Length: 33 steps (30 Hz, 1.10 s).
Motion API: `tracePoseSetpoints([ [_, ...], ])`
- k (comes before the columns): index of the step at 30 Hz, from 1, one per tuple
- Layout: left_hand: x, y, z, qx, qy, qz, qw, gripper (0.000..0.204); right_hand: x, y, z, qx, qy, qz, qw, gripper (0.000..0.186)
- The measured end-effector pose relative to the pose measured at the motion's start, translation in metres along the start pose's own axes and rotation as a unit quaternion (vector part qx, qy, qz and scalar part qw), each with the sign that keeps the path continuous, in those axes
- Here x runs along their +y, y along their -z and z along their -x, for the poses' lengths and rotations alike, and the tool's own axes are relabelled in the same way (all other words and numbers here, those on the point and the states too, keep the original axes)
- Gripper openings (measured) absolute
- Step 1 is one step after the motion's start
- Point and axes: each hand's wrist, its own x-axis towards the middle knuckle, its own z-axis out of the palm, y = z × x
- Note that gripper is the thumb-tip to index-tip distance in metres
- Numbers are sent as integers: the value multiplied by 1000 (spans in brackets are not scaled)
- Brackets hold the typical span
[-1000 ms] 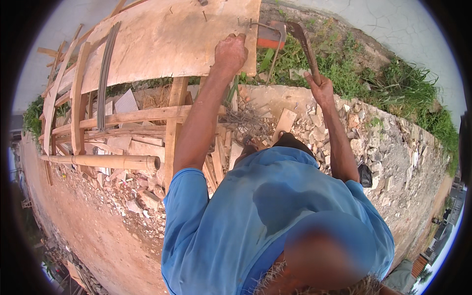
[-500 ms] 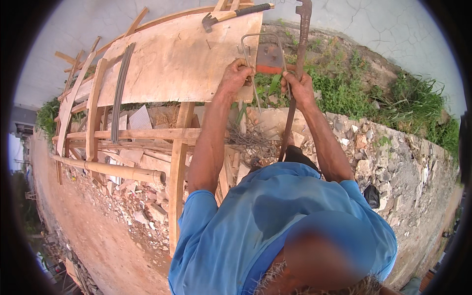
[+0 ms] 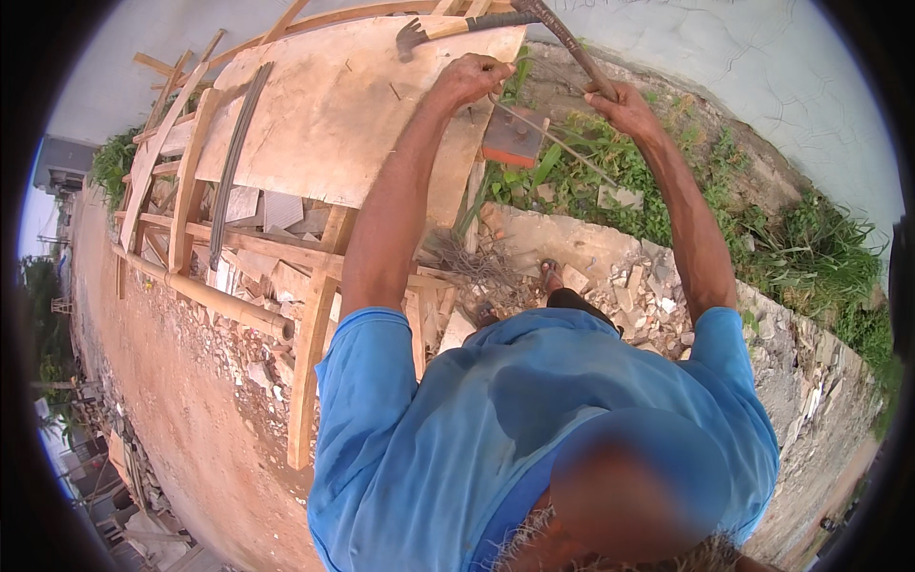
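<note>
My left hand (image 3: 477,78) is closed above the right end of the board, its fingertips pinching a thin bent steel rod (image 3: 560,143). One leg of this rod slants down to the right over the weeds, and another part runs toward my other hand. Farther right, my right hand (image 3: 624,107) is wrapped round a long rusty steel bar (image 3: 569,40), which slants up and left toward the hammer (image 3: 462,29). Whether that hand also touches the rod cannot be made out. Below the rod sits a grey block with a red-orange side (image 3: 510,143), at the board's right end.
The wooden board (image 3: 305,129) on a timber frame has nails standing in it. A bundle of thin steel rods (image 3: 238,162) leans across its left part. Rubble (image 3: 629,286), tangled wire (image 3: 472,257) and weeds (image 3: 801,238) lie about; a pale wall (image 3: 753,76) rises behind.
The steel bar has swung up, away from my body, and now slants left. My hands have moved up and farther apart; the bent rod has turned and lies more slanted.
</note>
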Motion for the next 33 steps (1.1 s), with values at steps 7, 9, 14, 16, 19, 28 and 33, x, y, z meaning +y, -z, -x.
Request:
tracePoseSetpoints([
  [7,-25,-27,-32,1,-17,-73,997,54,32,-7,-28,-102,11,2,995,38],
  [9,-25,-38,-38,52,-35,-38,997,52,36,-9,-28,-87,36,24,995,39],
  [14,-10,-60,-57,71,-36,-38,996,51,37,-5,-30,-120,15,7,993,43],
  [16,-3,-71,-66,40,-42,-39,998,50,37,-1,-30,-133,4,3,991,43],
  [19,2,-88,-76,-29,-39,-65,997,49,40,8,-24,-130,0,-10,991,44],
  [28,-14,-98,-83,-32,0,-19,999,47,33,88,28,-46,1,133,990,48],
  [33,-13,-93,-83,-79,4,11,997,39,24,147,60,-113,30,148,982,49],
])
